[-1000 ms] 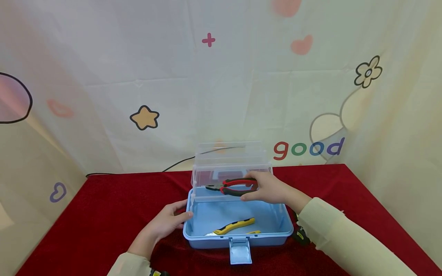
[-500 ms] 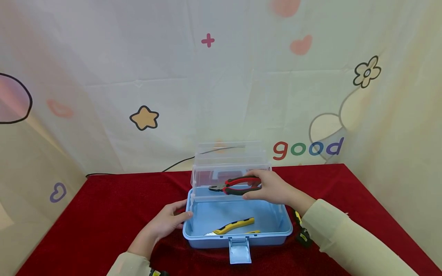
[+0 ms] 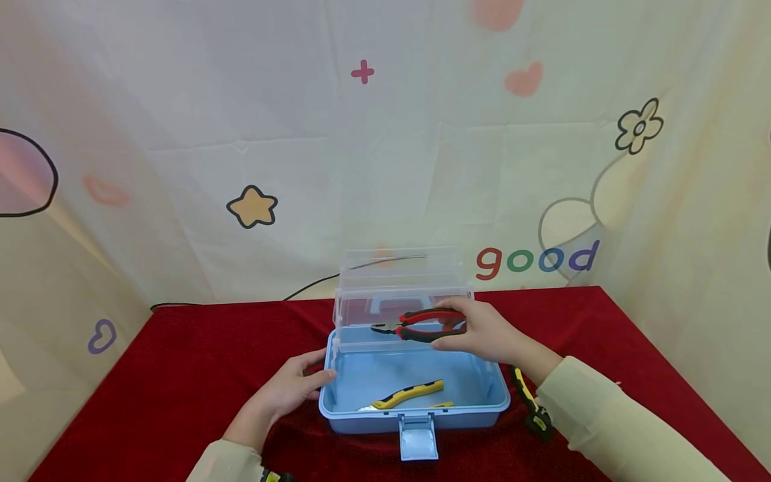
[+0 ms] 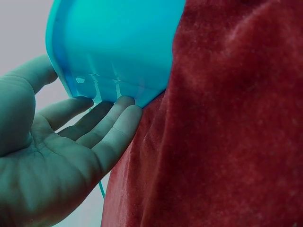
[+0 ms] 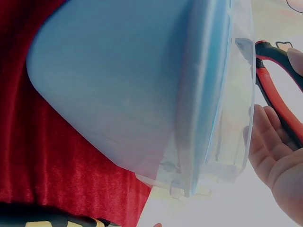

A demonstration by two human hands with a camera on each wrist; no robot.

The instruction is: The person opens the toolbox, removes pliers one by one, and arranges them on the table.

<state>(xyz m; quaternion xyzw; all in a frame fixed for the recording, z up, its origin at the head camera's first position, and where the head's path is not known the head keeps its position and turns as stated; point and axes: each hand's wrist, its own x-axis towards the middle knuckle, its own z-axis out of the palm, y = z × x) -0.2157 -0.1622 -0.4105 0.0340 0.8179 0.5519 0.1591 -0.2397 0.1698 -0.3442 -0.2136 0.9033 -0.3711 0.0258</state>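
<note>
In the head view my right hand (image 3: 482, 329) holds a pair of pliers (image 3: 424, 336) by its red and black handles. The pliers hang above the back of a blue toolbox (image 3: 361, 424), jaws pointing left. My left hand (image 3: 294, 389) holds the toolbox's left wall, thumb over the rim and fingertips against the outside, as the left wrist view shows on the blue wall (image 4: 113, 42). Inside the box lies a yellow and black utility knife (image 3: 409, 394), with a smaller yellow piece (image 3: 443, 404) partly hidden behind the front wall.
A clear lid (image 3: 403, 274) stands raised behind the box, and a latch (image 3: 418, 442) hangs down in front. Black and yellow items (image 3: 538, 424) lie on the red cloth (image 3: 199, 375) right of the box. Another dark item (image 3: 277, 476) shows near my left wrist.
My right hand has drawn the pliers slightly to the right above the box. More of the black and yellow items on the right is uncovered. The left hand and toolbox stay put.
</note>
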